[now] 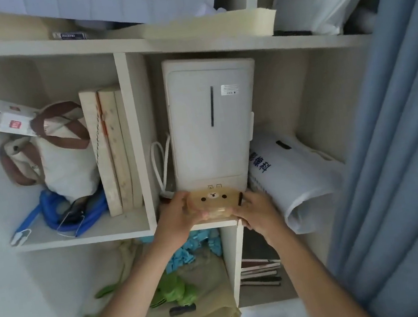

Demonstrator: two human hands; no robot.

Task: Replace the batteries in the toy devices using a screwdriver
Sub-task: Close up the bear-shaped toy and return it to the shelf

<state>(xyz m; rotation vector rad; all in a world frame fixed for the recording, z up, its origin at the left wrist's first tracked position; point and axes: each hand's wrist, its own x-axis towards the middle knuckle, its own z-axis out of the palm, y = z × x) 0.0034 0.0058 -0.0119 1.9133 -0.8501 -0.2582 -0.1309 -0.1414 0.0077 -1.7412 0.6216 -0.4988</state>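
A small tan box with a bear face (215,201) is at the front edge of the middle shelf (85,239), in front of a tall white appliance (213,122). My left hand (175,216) grips its left end and my right hand (257,212) grips its right end, fingers curled round the sides. What is inside the box stays hidden. No screwdriver, battery or toy device shows in view.
A white cable loop (161,165) hangs left of the appliance. A white printed bag (294,178) lies to its right, a blue curtain (396,159) beyond. Left compartment: wooden boards (111,150), canvas bag (62,157), blue strap (76,214). Below: blue pieces (188,250), green cloth, stacked books (261,272).
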